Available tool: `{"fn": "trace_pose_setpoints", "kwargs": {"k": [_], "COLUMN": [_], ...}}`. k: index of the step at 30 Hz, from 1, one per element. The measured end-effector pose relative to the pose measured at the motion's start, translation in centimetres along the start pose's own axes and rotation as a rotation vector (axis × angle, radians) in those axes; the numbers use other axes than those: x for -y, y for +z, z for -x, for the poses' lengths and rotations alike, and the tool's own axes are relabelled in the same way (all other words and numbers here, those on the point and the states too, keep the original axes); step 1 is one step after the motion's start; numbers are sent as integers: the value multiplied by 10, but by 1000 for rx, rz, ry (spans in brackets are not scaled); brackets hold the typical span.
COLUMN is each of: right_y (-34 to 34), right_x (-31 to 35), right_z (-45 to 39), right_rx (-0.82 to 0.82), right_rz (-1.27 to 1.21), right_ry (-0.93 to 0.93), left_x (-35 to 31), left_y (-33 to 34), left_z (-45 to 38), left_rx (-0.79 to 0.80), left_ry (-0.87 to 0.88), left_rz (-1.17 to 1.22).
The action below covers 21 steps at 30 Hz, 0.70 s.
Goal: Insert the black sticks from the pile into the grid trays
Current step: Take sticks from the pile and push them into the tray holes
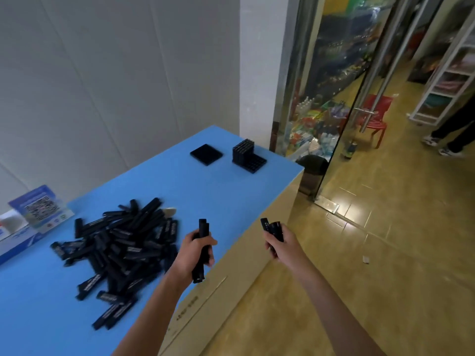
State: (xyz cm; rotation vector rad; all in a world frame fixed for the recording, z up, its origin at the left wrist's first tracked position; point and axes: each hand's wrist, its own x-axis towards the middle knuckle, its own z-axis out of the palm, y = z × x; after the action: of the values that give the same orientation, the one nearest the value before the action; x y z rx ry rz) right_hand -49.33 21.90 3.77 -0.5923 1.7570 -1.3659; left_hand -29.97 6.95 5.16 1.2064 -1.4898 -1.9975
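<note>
Blue foam covers the surface (pixel 210 191), which runs along a grey wall toward a glass door. Near its close end lies the pile of black sticks (pixel 120 255), loosely heaped; well apart, at the far end, sit the grid trays: a flat empty tray (pixel 206 154) and a part-filled tray (pixel 249 156) with sticks standing along its back. The left hand (pixel 199 253) has its grip clamped round a small bundle of sticks, held upright; the right hand (pixel 279 244) grips another few, just past the surface edge. The step looks like carrying both handfuls to the trays. To do it well, I'd square the stick ends first, then feed one at a time, upright, into an open cell, steadying the tray so it doesn't slide.
</note>
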Motion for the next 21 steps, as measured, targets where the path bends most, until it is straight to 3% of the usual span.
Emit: {"fn": "trace_pose_setpoints", "kwargs": {"k": [11, 21], "right_y": [-134, -203], "right_x": [13, 42], "right_z": [-59, -199], "right_rx": [-53, 9], "right_rz": [-93, 15], "right_ry": [-3, 52], "left_x": [-36, -53], "left_y": [123, 198], "left_z": [-68, -207], "left_rx": [8, 7], "left_ry": [6, 1], "left_rz": [-2, 93]}}
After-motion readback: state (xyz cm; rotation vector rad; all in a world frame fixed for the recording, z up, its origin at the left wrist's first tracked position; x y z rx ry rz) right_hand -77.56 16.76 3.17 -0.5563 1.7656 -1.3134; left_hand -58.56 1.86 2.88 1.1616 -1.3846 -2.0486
